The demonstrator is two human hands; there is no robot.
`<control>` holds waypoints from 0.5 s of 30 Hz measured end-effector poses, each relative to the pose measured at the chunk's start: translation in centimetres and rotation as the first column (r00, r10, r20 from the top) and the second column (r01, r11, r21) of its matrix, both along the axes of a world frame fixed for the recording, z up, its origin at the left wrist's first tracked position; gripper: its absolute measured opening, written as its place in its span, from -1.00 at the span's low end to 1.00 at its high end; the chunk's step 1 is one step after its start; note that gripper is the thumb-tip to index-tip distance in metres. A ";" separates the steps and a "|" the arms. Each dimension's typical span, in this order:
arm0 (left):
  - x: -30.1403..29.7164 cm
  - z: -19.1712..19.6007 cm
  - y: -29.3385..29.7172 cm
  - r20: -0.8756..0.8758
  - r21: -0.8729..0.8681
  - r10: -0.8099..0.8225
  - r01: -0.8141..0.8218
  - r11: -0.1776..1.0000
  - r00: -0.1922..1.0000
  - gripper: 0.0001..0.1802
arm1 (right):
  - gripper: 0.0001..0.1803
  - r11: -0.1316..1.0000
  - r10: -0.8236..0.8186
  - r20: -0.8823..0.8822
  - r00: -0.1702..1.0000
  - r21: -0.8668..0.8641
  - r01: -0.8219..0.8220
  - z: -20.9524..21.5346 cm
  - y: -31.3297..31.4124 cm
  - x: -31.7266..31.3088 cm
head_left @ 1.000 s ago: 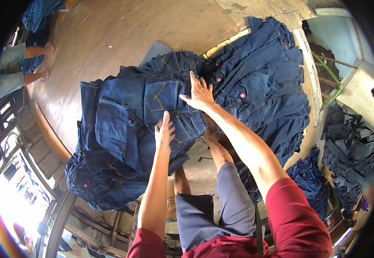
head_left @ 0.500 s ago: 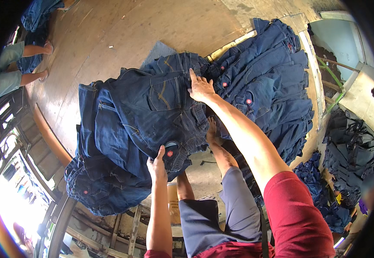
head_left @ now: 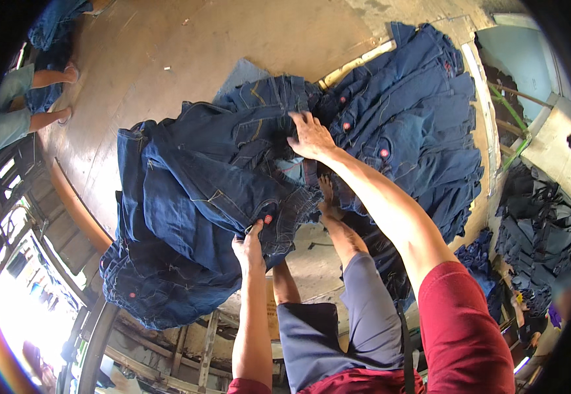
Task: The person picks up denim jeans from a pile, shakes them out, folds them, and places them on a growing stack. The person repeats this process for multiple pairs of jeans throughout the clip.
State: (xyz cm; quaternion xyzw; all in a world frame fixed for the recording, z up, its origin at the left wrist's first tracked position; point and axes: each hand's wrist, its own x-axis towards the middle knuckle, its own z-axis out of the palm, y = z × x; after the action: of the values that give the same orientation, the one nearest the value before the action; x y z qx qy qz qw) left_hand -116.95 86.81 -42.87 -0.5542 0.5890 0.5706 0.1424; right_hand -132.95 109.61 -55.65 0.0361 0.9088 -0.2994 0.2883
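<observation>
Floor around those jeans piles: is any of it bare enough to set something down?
Yes: the bare floor beyond the left jeans pile, and a small patch by the person's knee. Between left hand and right hand, denim is packed against the right pile.

The person wears a red short-sleeved shirt (head_left: 459, 328), grey-blue shorts (head_left: 338, 328), forearms and feet bare.

Garment workshop (stacked jeans (head_left: 403, 125) everywhere)
</observation>
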 end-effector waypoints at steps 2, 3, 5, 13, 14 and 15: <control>1.3 0.4 -0.8 -0.051 -0.025 -0.008 0.006 1.000 0.999 -0.66 | -0.13 0.999 0.002 -0.012 1.000 -0.038 -0.003 -1.7 -0.8 1.8; 1.9 0.8 -1.3 0.020 -0.063 -0.002 0.004 0.998 1.000 -0.66 | -0.15 1.000 0.025 -0.053 0.998 -0.014 -0.026 -1.9 -1.3 3.3; 2.6 2.0 -2.2 -0.032 -0.090 -0.008 0.005 0.996 0.999 -0.68 | -0.46 0.940 0.235 -0.070 0.970 0.271 -0.208 -1.9 -2.0 5.6; 1.4 6.6 -2.9 0.070 -0.301 0.029 -0.007 0.953 0.997 -0.44 | -0.73 0.875 -0.259 -0.337 0.905 -0.480 0.072 9.1 -1.3 12.1; 0.9 5.8 -2.0 0.169 -0.334 0.007 0.051 0.941 0.986 -0.12 | -0.71 0.802 -0.105 -0.323 0.941 -0.587 -0.112 11.3 -1.5 13.3; 0.3 4.9 -1.5 0.219 -0.286 -0.199 0.257 0.923 0.955 0.09 | -0.61 0.791 0.067 -0.422 0.904 -0.529 -0.306 13.3 -2.2 14.5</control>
State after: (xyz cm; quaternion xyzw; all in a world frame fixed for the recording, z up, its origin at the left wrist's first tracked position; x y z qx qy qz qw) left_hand -116.64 85.35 -37.97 -0.5478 0.7163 0.3960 0.1732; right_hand -118.44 107.40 -42.31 -0.2050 0.8097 -0.5340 0.1314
